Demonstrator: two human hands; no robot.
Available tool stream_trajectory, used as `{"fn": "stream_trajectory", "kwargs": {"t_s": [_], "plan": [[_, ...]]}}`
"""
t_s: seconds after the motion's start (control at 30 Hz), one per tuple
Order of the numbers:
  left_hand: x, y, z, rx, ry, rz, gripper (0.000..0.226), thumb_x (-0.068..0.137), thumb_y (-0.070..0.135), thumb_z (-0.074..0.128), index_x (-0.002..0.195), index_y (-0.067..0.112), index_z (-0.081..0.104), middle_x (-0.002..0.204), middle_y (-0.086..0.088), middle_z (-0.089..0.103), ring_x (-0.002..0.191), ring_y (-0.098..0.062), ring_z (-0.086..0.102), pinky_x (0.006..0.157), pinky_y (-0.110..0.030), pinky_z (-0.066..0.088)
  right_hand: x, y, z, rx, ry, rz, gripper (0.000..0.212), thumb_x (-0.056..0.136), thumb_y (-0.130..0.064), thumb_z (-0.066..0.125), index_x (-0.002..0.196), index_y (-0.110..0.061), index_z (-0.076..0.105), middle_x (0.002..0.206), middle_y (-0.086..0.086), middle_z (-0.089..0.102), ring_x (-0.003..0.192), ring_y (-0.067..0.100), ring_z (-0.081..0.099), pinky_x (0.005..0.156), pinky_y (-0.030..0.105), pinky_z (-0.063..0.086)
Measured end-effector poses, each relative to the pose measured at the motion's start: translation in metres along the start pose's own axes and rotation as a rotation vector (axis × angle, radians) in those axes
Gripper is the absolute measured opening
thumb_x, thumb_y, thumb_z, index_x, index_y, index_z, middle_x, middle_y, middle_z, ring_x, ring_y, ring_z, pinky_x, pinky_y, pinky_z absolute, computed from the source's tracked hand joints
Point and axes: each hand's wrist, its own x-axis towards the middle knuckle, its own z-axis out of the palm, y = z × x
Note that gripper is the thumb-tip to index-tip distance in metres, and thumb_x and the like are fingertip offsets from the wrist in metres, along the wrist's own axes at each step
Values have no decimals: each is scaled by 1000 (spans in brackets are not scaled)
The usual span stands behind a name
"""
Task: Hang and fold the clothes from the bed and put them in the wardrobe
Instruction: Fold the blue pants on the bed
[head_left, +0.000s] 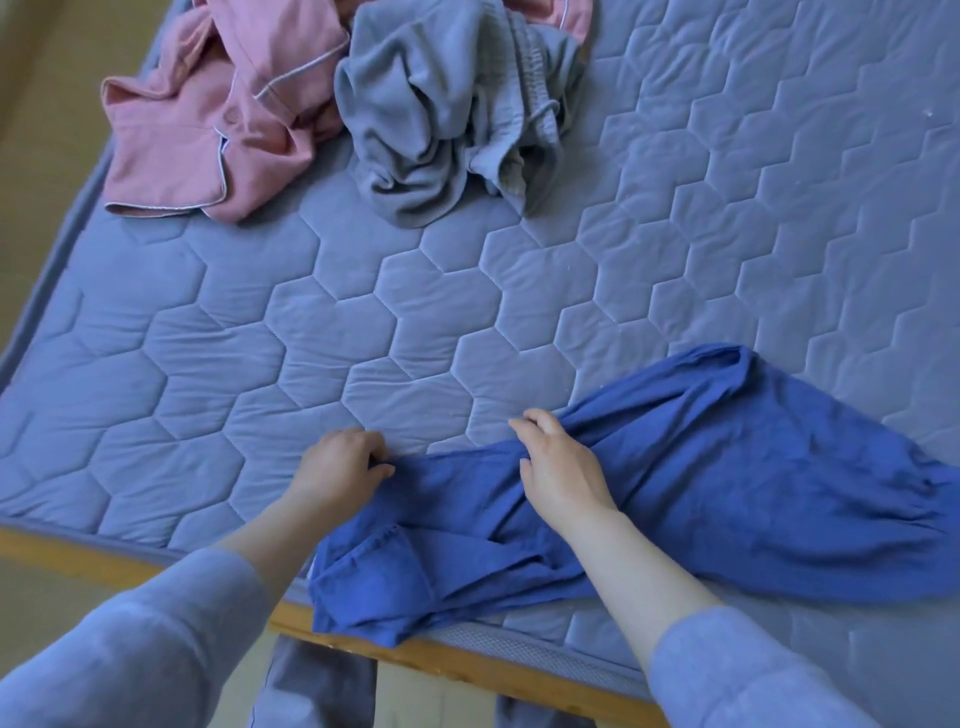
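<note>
Left hand (340, 465) pinches the blue garment (727, 493) by its edge; right hand (563, 470) clutches its folds, curled fingers (537, 422) partly hidden.

Single head view, looking steeply down over bed (447, 322) near edge, close range.

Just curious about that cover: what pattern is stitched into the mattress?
Hexagons, like honeycomb, quilted into the grey-blue mattress; the head view shows it clearly.
</note>
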Motion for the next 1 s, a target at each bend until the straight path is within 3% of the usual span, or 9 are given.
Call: {"fn": "stream_trajectory", "kwargs": {"t_s": [0.13,0.33,0.53,0.7,0.87,1.0], "plan": [[2,-7,-8,-113,64,-16,14,94,18,54,84,16,45,76,-5,58,75,-30,52,59,-35,34,15,-1,-5,-37,20,16,22,97,-15,45,115,-16,57,118,1,52,101,31,59,81,41,49],[17,-15,-38,-216,189,-19,13,95,25,56,87,20,46,68,0,56,66,-27,49,55,-33,30,36,-13,-19,76,186,49,10,96,-21,51,96,-15,59,99,0,58,88,27,58,65,33,36],[50,-27,-74,-214,282,-12,15,93,26,60,87,17,50,71,0,56,69,-26,48,57,-32,30,78,-35,-31,164,215,80,9,96,-18,52,93,-15,60,98,0,58,85,25,57,65,33,38],[70,-36,-79,-240,167,-53,19,89,31,65,87,18,52,73,5,53,75,-25,52,61,-31,35,102,-43,-28,163,163,144,8,95,-18,53,93,-17,61,102,0,57,88,24,58,66,30,36],[70,-40,-72,-454,75,-227,38,75,36,80,100,18,58,94,3,57,89,-17,54,73,-27,40,102,-46,-25,193,123,96,14,94,-21,59,106,-17,62,111,-1,57,96,22,59,75,31,44],[62,-44,-61,-488,43,-331,26,77,28,78,76,14,56,71,1,54,70,-19,53,51,-24,33,105,-55,-26,248,117,64,10,93,-13,56,92,-17,64,103,-4,60,94,20,60,79,34,49]]}}
